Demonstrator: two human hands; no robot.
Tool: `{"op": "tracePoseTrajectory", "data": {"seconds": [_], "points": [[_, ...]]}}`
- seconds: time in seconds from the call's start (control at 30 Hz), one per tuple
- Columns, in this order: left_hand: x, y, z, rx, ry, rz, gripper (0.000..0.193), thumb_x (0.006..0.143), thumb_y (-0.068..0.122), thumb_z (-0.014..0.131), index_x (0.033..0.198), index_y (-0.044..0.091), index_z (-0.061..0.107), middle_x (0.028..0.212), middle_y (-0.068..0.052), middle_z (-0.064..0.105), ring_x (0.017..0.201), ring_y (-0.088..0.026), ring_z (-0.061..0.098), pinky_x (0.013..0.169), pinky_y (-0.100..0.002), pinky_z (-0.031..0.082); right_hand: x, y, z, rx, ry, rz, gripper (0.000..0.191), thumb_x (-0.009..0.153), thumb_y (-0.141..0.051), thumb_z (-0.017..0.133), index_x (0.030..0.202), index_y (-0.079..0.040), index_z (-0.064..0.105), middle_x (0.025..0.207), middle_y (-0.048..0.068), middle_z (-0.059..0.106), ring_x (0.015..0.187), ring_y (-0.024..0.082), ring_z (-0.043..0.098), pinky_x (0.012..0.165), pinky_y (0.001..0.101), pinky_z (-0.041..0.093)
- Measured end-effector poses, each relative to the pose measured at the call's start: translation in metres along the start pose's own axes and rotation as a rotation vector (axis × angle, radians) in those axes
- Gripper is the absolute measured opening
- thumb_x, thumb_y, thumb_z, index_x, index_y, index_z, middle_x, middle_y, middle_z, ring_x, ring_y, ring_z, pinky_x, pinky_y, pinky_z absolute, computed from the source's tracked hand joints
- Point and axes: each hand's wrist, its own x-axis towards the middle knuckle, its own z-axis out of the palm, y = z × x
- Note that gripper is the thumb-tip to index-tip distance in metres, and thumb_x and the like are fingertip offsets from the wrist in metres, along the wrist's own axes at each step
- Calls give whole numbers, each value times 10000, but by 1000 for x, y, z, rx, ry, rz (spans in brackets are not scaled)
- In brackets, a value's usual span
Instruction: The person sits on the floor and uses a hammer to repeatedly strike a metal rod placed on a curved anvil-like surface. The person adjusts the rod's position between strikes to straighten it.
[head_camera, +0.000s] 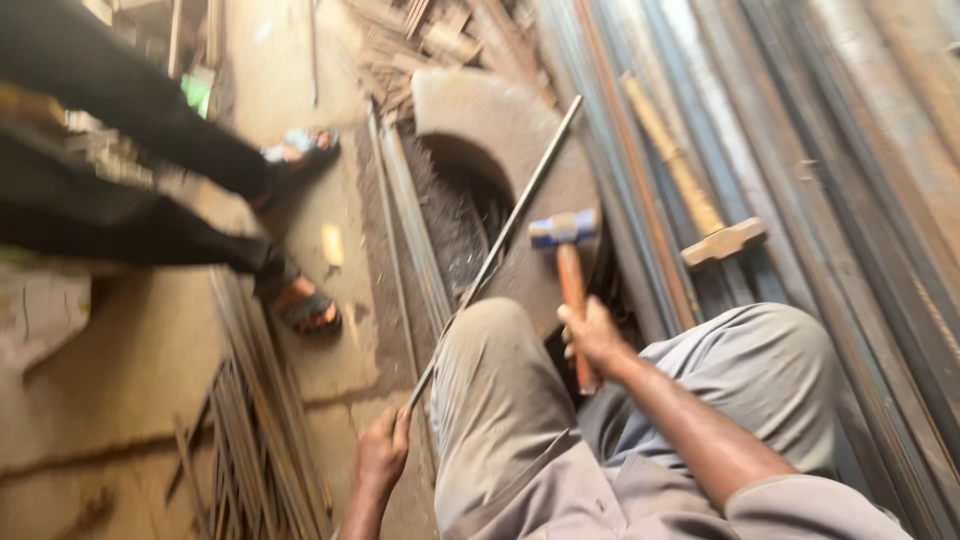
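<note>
- Steel first, from my head camera: my left hand (382, 452) is wrapped tight around the near end of a long thin metal rod (500, 240), low in the view beside my left knee.
- From my fist the rod runs up and to the right, crosses the dark curved opening of a concrete block (455, 95), and ends near the bundle of long bars.
- My right hand (592, 335) is closed on the orange wooden handle of a hammer (567, 255), gripping it between my two knees.
- Its blue-grey head sits at the top of the handle, just to the right of the rod; I cannot tell whether the two touch, because the picture is blurred.
- My knees, in grey-beige trousers (500, 400), fill the lower middle of the view, one on each side of the hammer handle.
- A second hammer (700, 205) with a pale wooden handle lies to the right on the long steel bars (830, 200), head nearest me, well apart from my hands.
- Thin rusty rods (255, 440) lie in a loose bunch on the concrete floor (120, 400) to my left.
- Another person's sandalled feet (305, 305) and dark trouser legs stand on that floor at upper left, apart from my hands.
</note>
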Motion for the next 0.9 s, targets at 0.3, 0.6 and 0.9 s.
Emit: {"op": "tracePoseTrajectory", "data": {"seconds": [0.3,0.6,0.9], "points": [[180,156,21,80,-138,221,276,943,279,582,951,12,649,954,-303,670,952,-508,638,800,-568,504,-29,-12,-32,-623,136,-377,575,954,-381,678,1341,5,497,1162,167,636,1001,302,680,845,417,564],[149,309,64,-989,-726,-265,212,1035,130,570,1166,-20,642,820,-74,642,658,-156,620,554,-313,581,-127,-56,-77,198,-340,5,426,1031,-290,473,1273,15,646,965,124,736,784,203,705,651,331,587],[97,425,62,-1705,-781,-107,271,1027,175,556,1203,-18,629,878,-91,707,712,-152,702,628,-276,608,-156,-153,-114,588,-261,-352,399,1100,-238,469,1282,77,632,966,167,741,703,201,705,552,293,574]]}}
